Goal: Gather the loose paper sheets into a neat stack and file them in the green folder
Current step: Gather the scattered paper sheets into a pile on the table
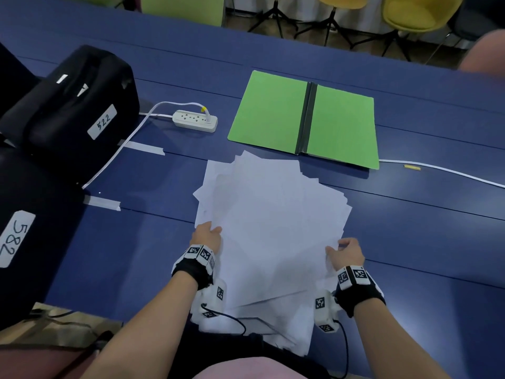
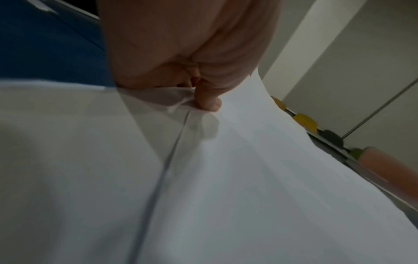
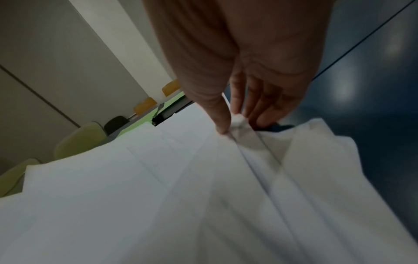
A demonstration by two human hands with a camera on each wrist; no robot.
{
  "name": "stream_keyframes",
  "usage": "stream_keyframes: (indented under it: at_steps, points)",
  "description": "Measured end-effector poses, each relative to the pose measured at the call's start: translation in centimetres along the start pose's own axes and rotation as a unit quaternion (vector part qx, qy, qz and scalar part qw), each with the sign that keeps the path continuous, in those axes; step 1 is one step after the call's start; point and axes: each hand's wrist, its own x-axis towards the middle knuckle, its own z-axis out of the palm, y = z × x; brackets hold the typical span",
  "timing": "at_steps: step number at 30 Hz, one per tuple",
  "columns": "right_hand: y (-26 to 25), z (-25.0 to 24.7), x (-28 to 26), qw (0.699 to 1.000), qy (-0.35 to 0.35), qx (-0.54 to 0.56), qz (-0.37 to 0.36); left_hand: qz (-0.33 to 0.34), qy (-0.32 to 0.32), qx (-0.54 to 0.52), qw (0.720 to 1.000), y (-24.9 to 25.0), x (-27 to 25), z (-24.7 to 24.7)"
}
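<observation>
Power strip (image 1: 195,121) — black bags (image 1: 73,105) beside

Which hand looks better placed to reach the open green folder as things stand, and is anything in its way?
Probably the right hand: the green folder lies open beyond the paper sheets, with nothing between, but both hands grip those sheets.

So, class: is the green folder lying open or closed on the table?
Open. The green folder lies flat, both covers spread either side of its dark spine, with no sheets in it yet; the paper sheets sit fanned in front.
</observation>
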Motion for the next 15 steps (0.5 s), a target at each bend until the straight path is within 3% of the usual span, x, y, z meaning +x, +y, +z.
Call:
stream_keyframes:
  at_steps: [4,6,8,11,15]
  points:
    - [-0.7,0.1,-0.5,0.995,0.033,0.092,0.008,0.069,-0.035,-0.026,0.997,1.3,-0.4,0.7]
    - [-1.1,0.1,-0.2,0.996,0.019,0.082,0.035,0.100,-0.086,-0.036,0.991,1.6,-0.4,1.2]
    - [-0.9,0.0,0.3,0.997,-0.003,0.057,0.051,0.102,-0.088,-0.042,0.990,1.8,-0.2,1.3]
    - [-0.3,-0.1,0.9,0.998,-0.045,0.026,0.030,0.052,0.022,-0.115,0.992,2.5,0.4,0.3]
    - [0.1,-0.1,0.9,0.994,-0.102,0.043,0.006,-0.073,0.051,-0.170,0.981,3.1,2.8,-1.3]
